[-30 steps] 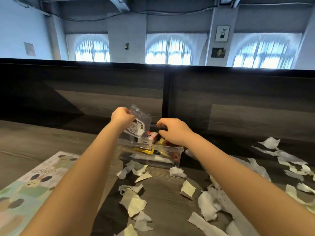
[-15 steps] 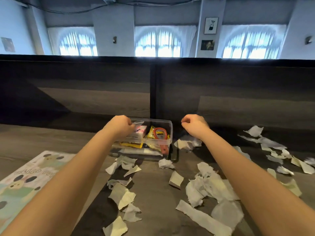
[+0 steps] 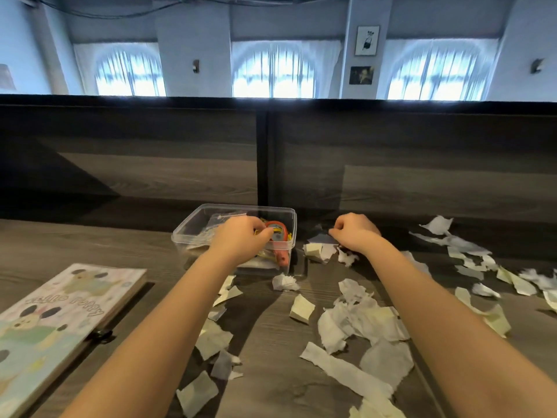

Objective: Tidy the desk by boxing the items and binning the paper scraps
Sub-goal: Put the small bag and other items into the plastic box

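Resting the curled left hand (image 3: 241, 241) in the clear rectangular plastic box (image 3: 193, 227) at the dark wooden desk (image 3: 90, 245) back, the curled right hand (image 3: 357, 233) just beside it among torn white paper scraps (image 3: 361, 324), neither grasp being discernible.

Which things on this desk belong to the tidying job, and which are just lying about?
Job: clear box; orange-handled tool inside it; torn paper scraps.
Lying about: illustrated book at left, likely too big to box; divider panel; framed picture.
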The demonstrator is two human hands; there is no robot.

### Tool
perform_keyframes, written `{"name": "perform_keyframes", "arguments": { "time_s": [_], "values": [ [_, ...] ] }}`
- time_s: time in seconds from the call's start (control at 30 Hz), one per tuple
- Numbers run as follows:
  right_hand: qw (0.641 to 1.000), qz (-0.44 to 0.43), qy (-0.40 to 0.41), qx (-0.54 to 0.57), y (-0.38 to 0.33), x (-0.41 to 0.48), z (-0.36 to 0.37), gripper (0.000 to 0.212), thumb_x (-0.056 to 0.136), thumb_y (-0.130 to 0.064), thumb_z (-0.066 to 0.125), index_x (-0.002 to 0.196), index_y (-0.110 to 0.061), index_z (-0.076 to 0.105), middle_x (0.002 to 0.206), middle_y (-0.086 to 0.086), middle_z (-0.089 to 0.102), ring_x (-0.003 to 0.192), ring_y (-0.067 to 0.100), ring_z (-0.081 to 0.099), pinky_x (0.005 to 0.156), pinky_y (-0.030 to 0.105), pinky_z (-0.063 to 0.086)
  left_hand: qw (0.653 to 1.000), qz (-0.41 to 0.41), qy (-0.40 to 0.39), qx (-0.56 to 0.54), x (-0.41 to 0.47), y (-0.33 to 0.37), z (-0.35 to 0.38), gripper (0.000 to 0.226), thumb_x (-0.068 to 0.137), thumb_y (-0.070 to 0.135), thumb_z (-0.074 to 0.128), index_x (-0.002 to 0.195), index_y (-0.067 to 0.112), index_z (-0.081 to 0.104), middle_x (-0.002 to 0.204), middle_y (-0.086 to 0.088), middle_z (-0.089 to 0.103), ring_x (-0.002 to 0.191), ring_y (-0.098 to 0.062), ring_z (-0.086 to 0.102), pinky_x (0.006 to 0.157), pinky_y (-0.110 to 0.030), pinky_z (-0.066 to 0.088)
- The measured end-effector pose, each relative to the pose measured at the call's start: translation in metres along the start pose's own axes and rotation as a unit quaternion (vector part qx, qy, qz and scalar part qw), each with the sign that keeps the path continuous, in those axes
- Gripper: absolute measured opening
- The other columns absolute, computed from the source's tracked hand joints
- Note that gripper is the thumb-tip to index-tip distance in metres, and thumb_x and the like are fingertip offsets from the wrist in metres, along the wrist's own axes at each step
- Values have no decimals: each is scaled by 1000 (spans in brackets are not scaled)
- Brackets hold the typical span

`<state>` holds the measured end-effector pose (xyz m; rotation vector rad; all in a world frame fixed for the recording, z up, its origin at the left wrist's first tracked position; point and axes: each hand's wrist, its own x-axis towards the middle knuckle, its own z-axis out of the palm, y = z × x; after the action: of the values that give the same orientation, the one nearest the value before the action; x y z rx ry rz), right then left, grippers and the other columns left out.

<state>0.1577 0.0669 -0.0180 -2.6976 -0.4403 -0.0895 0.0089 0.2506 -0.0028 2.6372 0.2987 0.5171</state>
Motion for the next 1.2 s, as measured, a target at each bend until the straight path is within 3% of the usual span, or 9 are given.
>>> {"name": "perform_keyframes", "arguments": {
  "time_s": [0.2, 0.37, 0.47, 0.57, 0.67, 0.77, 0.9, 1.07, 1.2],
  "values": [
    [992, 47, -115, 2, -11, 14, 7, 60, 78, -44, 69, 123, -9, 50, 118, 10, 56, 109, 26, 54, 90, 36, 46, 997, -6, -31, 68, 1, -4, 5, 42, 97, 46, 36, 104, 19, 67, 94, -5, 69, 85, -18, 62, 77, -34, 51],
    [984, 81, -139, 72, -12, 19, 0, 56, 82, -23, 71, 128, -2, 47, 129, 15, 52, 115, 28, 51, 82, 33, 39, 996, -1, -43, 83, 4, -5, 6, 44, 97, 47, 33, 97, 19, 67, 86, -4, 68, 79, -17, 62, 73, -32, 48],
    [980, 101, -102, 136, -5, 18, -1, 47, 81, -19, 71, 121, -3, 53, 122, 14, 57, 102, 24, 53, 84, 33, 44, 995, 3, -45, 90, 4, -6, 6, 44, 98, 47, 32, 97, 20, 66, 85, -3, 67, 79, -17, 60, 73, -32, 48],
    [958, 88, -21, 272, -4, 17, -8, 42, 83, -15, 68, 122, -7, 53, 117, 10, 59, 106, 24, 57, 92, 36, 47, 996, 0, -43, 82, 4, -4, 5, 41, 97, 46, 34, 96, 20, 66, 83, -1, 65, 77, -15, 58, 73, -31, 47],
    [929, 52, 84, 358, -13, 6, -21, 27, 88, -13, 62, 113, -16, 55, 111, 3, 56, 104, 20, 56, 77, 31, 47, 999, -10, -12, 32, 2, -3, 5, 32, 94, 40, 44, 99, 18, 67, 93, -2, 68, 84, -17, 61, 82, -38, 52],
    [921, -63, 198, 329, -28, -10, -30, 9, 89, -16, 60, 93, -21, 54, 101, -3, 55, 98, 14, 56, 73, 27, 49, 996, -26, 51, -63, 1, 3, 2, 25, 92, 30, 53, 106, 15, 67, 98, -1, 66, 91, -16, 59, 82, -35, 51],
    [901, -241, 276, 231, -63, -25, -35, 6, 86, -14, 62, 88, -19, 58, 91, -5, 58, 90, 12, 56, 76, 26, 48, 972, -86, 118, -185, 4, 9, -19, 25, 95, 29, 48, 96, 12, 67, 79, -1, 62, 82, -19, 58, 71, -30, 43],
    [902, -349, 235, 97, -114, -32, -4, 5, 88, -15, 56, 90, -13, 60, 91, 2, 61, 89, 18, 54, 73, 34, 47, 981, -143, 98, -86, -3, -24, -36, 23, 93, 30, 50, 103, 15, 65, 88, -1, 64, 85, -18, 60, 80, -36, 51],
    [948, -314, 55, -3, -126, -30, 17, 8, 90, -26, 57, 95, -20, 60, 96, 0, 61, 93, 21, 57, 78, 38, 50, 996, -89, 12, -10, -28, -45, -33, 27, 93, 35, 52, 106, 16, 66, 82, 3, 63, 78, -12, 59, 68, -27, 48]
  ]
}}
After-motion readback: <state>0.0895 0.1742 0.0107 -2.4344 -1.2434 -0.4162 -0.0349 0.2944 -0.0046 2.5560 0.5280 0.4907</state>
